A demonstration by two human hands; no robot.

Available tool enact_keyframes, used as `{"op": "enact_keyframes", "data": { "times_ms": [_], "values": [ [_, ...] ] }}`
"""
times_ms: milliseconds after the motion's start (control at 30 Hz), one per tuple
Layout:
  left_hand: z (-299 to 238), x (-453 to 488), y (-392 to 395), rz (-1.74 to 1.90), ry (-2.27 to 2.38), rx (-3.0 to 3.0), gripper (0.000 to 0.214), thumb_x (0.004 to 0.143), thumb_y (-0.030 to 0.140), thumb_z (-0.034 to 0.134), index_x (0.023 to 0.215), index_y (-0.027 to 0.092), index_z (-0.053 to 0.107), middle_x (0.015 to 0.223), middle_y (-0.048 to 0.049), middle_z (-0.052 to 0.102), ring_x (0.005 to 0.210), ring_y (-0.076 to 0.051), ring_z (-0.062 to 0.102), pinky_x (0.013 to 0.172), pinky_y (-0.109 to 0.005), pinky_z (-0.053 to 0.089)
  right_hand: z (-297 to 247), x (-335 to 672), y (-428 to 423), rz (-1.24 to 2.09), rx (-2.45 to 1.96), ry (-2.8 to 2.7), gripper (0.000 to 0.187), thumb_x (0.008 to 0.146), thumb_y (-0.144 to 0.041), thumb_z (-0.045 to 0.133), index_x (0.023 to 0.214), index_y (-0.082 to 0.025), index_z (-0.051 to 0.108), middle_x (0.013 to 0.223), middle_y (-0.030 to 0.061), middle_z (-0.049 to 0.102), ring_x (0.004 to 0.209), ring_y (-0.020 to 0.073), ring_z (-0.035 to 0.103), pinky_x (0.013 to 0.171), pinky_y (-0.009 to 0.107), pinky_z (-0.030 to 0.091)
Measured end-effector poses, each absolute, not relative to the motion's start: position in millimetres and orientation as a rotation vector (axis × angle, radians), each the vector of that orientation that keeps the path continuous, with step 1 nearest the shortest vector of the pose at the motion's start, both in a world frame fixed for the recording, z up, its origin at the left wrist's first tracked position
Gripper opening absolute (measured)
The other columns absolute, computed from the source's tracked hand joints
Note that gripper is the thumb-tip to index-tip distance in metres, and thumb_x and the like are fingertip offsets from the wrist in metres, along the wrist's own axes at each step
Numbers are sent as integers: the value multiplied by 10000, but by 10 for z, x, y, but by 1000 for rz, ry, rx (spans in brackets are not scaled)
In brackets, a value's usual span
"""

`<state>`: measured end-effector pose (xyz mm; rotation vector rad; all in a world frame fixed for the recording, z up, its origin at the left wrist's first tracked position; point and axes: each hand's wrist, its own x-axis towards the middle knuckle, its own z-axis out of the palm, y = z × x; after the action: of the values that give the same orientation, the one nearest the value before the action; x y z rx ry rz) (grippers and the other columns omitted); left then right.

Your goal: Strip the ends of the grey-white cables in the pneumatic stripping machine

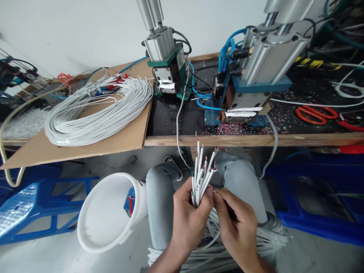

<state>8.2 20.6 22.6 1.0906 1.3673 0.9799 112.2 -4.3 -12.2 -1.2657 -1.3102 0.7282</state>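
My left hand (pixel 189 216) is wrapped around a bundle of white cables (pixel 201 172), their cut ends pointing up and away from me. Small red and green wire tips show at several of those ends. Close against the bundle's right side, my right hand (pixel 237 218) has its thumb and forefinger pinched together. What lies between these fingertips is too small and hidden to make out. Below both hands, the long grey-white cable lengths (pixel 210 261) rest across my lap and hang to either side.
A cable coil (pixel 99 125) lies on cardboard (pixel 136 138) on the workbench (pixel 167 141). Two pneumatic machines (pixel 167 57) (pixel 250 76) stand behind the edge. Orange-handled scissors (pixel 311 115) lie right. A white bucket (pixel 85 227) and blue stools (pixel 34 204) (pixel 321 189) flank my legs.
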Motion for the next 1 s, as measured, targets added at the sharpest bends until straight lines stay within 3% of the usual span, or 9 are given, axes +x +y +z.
{"op": "enact_keyframes", "data": {
  "times_ms": [200,467,700,867,1000],
  "values": [
    [221,125,152,1027,1420,1060,216,917,336,577,780,169,573,614,40,452,547,-102,361,509,-223,342,-181,1041,-52,588,-1299,-1262,177,893,-149,537,938,-255,672,748,-10,677,633,137,630,578,233,516],
    [196,145,127,1057,1435,1055,202,918,306,565,766,173,558,621,39,458,554,-104,374,512,-220,350,-195,1021,-40,669,-1329,-1219,166,912,-207,521,782,-240,619,633,-39,578,535,115,551,527,230,487],
    [243,115,235,941,1359,1114,240,912,364,607,779,166,581,607,44,422,543,-95,338,491,-207,315,-103,1115,-5,718,-1308,-1281,175,920,-238,504,860,-236,668,637,-33,603,536,120,573,507,230,491],
    [222,77,319,970,1259,967,295,907,409,632,756,175,536,547,78,340,481,-65,250,434,-180,230,-63,1416,36,896,-1233,-1427,275,923,-212,485,1131,-299,644,710,-35,684,493,128,613,438,231,526],
    [199,56,393,981,1234,885,305,895,409,660,763,167,530,566,78,360,490,-51,243,440,-156,217,-101,1664,70,495,-1036,-1939,539,886,-96,504,1358,-356,522,1102,-7,744,919,177,738,749,274,651]
  ]
}}
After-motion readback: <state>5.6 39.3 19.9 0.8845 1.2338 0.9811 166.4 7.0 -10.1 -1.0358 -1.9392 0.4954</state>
